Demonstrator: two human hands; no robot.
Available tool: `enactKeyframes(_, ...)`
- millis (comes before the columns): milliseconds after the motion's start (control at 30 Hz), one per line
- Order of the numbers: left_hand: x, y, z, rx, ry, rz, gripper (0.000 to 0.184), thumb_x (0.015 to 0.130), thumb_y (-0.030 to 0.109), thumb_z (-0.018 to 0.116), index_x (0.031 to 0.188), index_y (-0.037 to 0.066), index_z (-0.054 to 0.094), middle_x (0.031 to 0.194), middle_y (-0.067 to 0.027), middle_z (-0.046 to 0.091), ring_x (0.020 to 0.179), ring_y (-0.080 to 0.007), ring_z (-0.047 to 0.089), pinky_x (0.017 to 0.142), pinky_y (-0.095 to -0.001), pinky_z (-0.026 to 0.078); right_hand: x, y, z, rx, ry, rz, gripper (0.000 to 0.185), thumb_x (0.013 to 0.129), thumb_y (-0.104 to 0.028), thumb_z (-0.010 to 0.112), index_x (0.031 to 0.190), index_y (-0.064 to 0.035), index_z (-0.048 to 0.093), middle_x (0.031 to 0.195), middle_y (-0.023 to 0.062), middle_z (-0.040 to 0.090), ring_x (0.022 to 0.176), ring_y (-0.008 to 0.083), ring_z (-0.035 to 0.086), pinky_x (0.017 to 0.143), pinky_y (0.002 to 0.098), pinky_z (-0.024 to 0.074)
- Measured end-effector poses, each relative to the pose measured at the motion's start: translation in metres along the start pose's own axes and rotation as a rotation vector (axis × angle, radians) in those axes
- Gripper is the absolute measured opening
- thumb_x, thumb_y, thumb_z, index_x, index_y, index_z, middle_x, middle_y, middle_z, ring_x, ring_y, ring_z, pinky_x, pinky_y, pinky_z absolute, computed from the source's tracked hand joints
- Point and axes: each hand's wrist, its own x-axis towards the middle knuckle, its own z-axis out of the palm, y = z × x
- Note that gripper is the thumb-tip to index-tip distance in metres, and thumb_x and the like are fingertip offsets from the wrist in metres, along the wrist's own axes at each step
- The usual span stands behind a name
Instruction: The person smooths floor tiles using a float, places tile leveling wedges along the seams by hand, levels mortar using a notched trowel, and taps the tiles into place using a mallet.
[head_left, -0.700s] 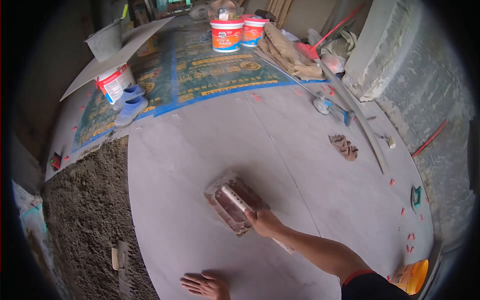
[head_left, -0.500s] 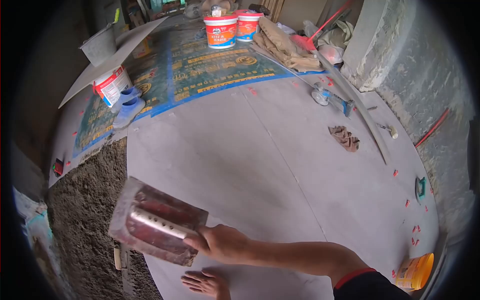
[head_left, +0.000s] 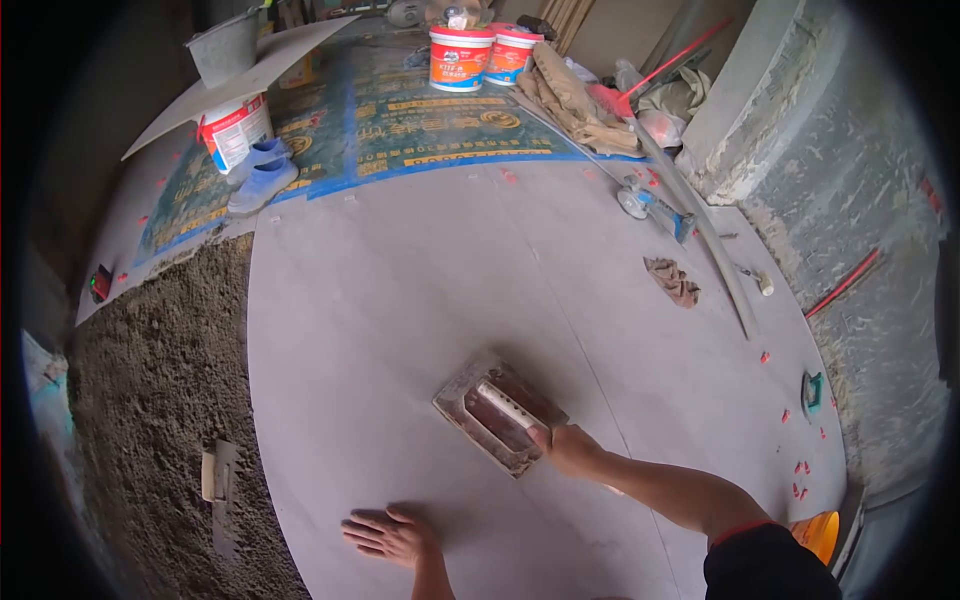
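Over the large pale tile floor (head_left: 350, 300), my right hand (head_left: 565, 448) grips the near end of the light handle of a flat reddish-brown tool (head_left: 495, 412). The tool is a rectangular plate whose underside faces the tile; whether it touches is not clear. My left hand (head_left: 392, 537) lies flat on the tile with fingers spread, nearer to me and to the left of the tool. To its left, a trowel (head_left: 218, 485) with a pale handle rests on rough dark mortar (head_left: 165, 380).
Blue shoes (head_left: 264, 185) and a white-red bucket (head_left: 236, 135) stand far left under a board (head_left: 275, 70). A cloth (head_left: 672, 282), a blue power tool (head_left: 655, 210), a long bar (head_left: 725, 270) and a green suction cup (head_left: 811, 393) lie right; a yellow bucket (head_left: 820, 535) is near right.
The flat tool in my right hand was raised at the left over the mortar edge half a second ago; now it is lower and further right, over the tile. My left hand remains flat.
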Motion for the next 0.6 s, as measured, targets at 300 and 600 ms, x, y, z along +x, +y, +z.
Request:
enactKeyframes(300, -0.001, -0.010, 0.004, -0.067, 0.033, 0.116, 0.081, 0.101, 0.051, 0.032, 0.154, -0.005, 0.010, 0.163, -0.0249, 0.004, 0.152, -0.0366, 0.004, 0.122, -0.0504, 0.007, -0.046, -0.037, 0.040, 0.105, -0.065, -0.047, 0.075, 0.104, -0.056, 0.027, 0.074, 0.0031, 0.062, 0.071, 0.0248, 0.065, 0.072, 0.0414, 0.066, 0.072, 0.0511, 0.0514)
enactKeyframes(600, -0.052, -0.168, 0.024, 0.025, 0.143, 0.626, 0.083, 0.100, 0.054, 0.031, 0.155, -0.004, 0.010, 0.163, -0.0217, 0.009, 0.152, -0.0361, 0.008, 0.122, -0.0474, 0.010, -0.154, -0.039, 0.104, 0.269, -0.100, -0.174, 0.076, 0.102, -0.058, 0.030, 0.083, 0.0069, 0.064, 0.078, 0.0256, 0.066, 0.080, 0.0410, 0.068, 0.074, 0.0478, 0.0518)
